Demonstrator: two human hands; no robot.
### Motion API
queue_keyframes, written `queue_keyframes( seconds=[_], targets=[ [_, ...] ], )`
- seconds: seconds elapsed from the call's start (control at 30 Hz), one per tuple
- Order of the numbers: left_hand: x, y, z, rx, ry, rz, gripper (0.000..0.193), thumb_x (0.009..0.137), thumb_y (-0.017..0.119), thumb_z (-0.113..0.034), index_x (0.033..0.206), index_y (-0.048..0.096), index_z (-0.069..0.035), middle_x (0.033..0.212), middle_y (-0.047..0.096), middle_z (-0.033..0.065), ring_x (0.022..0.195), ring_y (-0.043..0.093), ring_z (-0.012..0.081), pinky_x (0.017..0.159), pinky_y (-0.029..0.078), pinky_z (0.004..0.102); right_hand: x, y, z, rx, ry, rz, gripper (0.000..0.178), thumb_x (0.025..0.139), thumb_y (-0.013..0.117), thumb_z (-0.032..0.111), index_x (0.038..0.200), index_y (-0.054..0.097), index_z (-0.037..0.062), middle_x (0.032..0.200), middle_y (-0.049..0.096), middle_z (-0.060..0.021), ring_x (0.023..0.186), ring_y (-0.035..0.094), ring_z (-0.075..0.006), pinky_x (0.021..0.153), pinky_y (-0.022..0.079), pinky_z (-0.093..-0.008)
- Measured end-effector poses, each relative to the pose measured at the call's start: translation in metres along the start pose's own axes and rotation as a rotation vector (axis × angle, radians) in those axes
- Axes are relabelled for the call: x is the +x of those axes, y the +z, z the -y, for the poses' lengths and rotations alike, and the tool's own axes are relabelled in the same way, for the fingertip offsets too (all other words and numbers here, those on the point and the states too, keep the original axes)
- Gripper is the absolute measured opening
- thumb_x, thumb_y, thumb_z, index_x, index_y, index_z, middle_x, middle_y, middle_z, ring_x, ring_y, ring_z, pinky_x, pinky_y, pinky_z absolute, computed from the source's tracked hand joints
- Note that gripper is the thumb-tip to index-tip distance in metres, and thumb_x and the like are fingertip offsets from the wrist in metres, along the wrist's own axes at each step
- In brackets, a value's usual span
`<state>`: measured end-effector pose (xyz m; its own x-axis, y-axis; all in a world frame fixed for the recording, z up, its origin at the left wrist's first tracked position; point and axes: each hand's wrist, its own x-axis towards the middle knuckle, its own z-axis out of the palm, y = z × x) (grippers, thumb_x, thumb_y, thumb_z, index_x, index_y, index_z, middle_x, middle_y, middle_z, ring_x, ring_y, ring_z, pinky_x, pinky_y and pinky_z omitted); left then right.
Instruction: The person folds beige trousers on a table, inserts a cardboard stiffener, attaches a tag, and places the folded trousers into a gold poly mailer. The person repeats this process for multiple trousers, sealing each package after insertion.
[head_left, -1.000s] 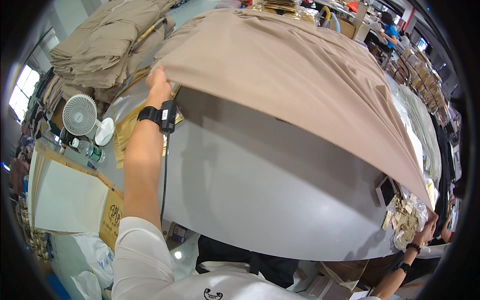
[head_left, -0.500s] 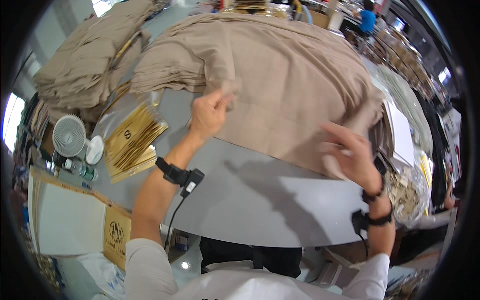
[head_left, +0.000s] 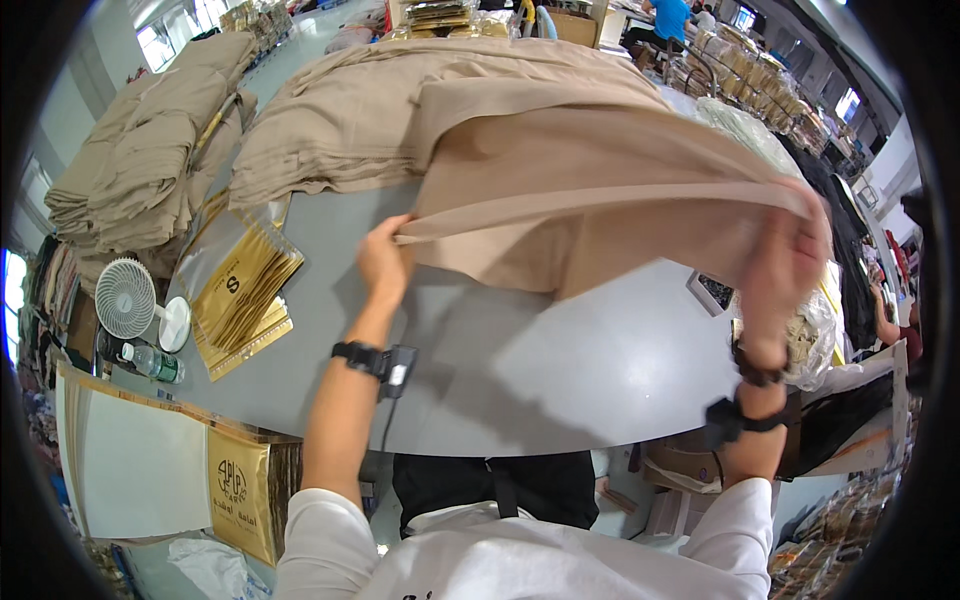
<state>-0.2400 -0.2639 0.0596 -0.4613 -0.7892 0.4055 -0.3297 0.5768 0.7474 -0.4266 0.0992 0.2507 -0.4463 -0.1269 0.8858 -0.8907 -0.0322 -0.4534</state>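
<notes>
Beige cloth (head_left: 590, 190) is pinched at a folded corner by the left hand (head_left: 384, 262), fingers closed on the fabric just above the grey table (head_left: 560, 370). Right hand (head_left: 790, 255) is raised and blurred; it appears to clutch the opposite edge, fingers curled. The cloth hangs stretched between both hands, its far part on a stack of similar beige cloths (head_left: 340, 120) (same colour). Gold packets (head_left: 240, 295) and a small white fan (head_left: 125, 298) lie to the left.
</notes>
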Motion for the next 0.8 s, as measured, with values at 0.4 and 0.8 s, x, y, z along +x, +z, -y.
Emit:
queue_keyframes(
  seconds=[0.4,0.8],
  targets=[
    [0.051,-0.336,-0.032,-0.909,0.131,-0.504,0.036,0.105,0.051,-0.014,0.136,0.061,0.002,0.129,0.068,0.0196,0.116,0.068,0.0301,0.104,0.058,0.0444,0.041,-0.187,0.012,0.023,0.18,-0.082,0.04,0.111,0.051,0.022,0.14,0.06,-0.0032,0.125,0.071,-0.0122,0.103,0.071,-0.0173,0.088,0.059,-0.0288],
    [0.142,-0.338,-0.144,-0.638,0.532,-0.313,0.042,0.111,0.035,-0.012,0.133,0.067,0.006,0.138,0.067,0.0158,0.135,0.058,0.0251,0.122,0.041,0.038,0.148,-0.074,-0.023,0.246,0.494,-0.501,0.054,0.1,0.075,0.042,0.133,0.067,0.0008,0.114,0.068,-0.0001,0.106,0.061,-0.013,0.093,0.05,-0.0274]
  ],
)
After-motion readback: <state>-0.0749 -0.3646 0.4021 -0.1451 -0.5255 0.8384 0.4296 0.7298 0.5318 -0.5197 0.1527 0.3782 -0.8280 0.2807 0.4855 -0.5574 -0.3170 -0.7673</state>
